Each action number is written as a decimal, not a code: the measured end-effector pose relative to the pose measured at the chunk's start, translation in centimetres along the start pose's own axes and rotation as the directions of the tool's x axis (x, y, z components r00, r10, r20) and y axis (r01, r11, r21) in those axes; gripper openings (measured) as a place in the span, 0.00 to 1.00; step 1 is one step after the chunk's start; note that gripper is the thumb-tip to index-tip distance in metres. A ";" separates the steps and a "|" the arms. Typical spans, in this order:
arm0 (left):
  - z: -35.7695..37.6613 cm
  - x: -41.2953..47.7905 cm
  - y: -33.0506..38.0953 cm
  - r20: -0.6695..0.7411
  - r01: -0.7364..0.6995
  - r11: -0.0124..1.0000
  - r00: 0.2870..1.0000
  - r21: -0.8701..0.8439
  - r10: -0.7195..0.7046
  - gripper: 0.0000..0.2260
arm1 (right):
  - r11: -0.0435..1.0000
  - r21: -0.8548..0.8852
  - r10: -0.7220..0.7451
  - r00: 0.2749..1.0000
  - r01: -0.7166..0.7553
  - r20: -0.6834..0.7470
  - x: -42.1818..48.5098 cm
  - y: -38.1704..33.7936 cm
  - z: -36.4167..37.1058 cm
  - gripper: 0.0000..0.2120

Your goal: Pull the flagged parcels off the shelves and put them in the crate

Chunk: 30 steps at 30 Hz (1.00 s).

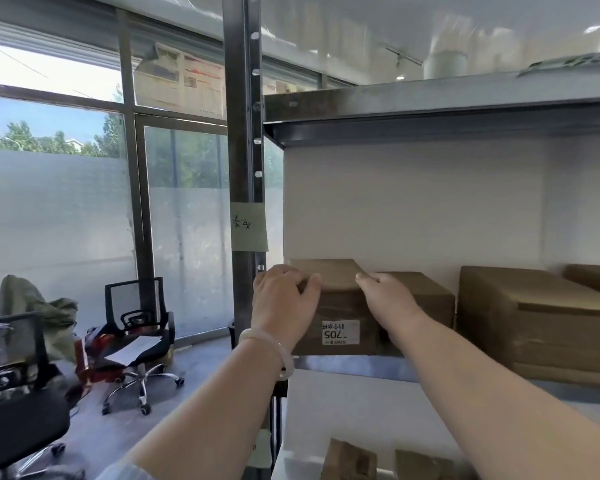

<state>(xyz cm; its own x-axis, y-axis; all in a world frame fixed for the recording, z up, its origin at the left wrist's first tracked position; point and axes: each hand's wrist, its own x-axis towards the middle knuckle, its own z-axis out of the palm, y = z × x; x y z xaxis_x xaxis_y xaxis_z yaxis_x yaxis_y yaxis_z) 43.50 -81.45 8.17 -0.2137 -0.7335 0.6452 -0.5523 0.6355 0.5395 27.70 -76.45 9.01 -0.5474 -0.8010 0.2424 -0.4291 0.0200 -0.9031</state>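
Fingers [312, 284] of both my hands close on a brown cardboard parcel [333, 275] at the left end of a metal shelf [354, 367]. My left hand [283, 299], a pale bangle [286, 362] at its wrist, curls over the parcel's top left corner. My right hand [392, 303] grips the top right edge, where the parcel stands just beside a second carton [426, 292]. The parcel sits on the shelf with its front face at the shelf's lip, and a white label [340, 331] there is printed 705. A larger carton [534, 327] stands further right on the same shelf. Against the dark upright post [243, 150] to the left, a green note [249, 226] carries handwriting. Two more small cartons [349, 460] show on the shelf below. Beyond the rack, a black office chair [142, 327] holding loose paper stands before a frosted window [49, 202].
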 end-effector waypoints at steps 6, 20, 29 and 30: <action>0.5 -0.2 0.7 0.232 0.255 0.960 0.947 -0.114 -0.224 0.29 | 0.998 0.044 0.052 0.999 -0.052 0.002 -0.8 -0.1 -0.8 0.28; 0.0 -3.3 0.7 0.140 0.332 0.880 0.943 -0.339 -0.302 0.26 | 0.984 0.163 0.043 0.985 -0.070 0.166 -3.1 1.0 -2.5 0.26; -0.6 -6.0 3.3 -0.065 0.170 0.955 0.979 -0.244 -0.191 0.28 | 0.950 0.283 -0.156 0.986 0.132 0.065 -5.1 1.8 -3.8 0.31; -0.7 -6.2 3.6 -0.078 0.156 0.955 0.980 -0.252 -0.181 0.28 | 0.937 0.317 -0.174 0.982 0.145 0.067 -5.4 1.7 -4.1 0.30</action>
<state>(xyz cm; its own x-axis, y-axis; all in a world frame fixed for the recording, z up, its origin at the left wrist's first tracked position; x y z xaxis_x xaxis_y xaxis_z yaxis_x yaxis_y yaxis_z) 43.40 -74.40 6.49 -0.0467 -0.8154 0.5770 -0.3581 0.5529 0.7524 26.94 -69.68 7.58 -0.4148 -0.8305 0.3719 -0.2536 -0.2870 -0.9238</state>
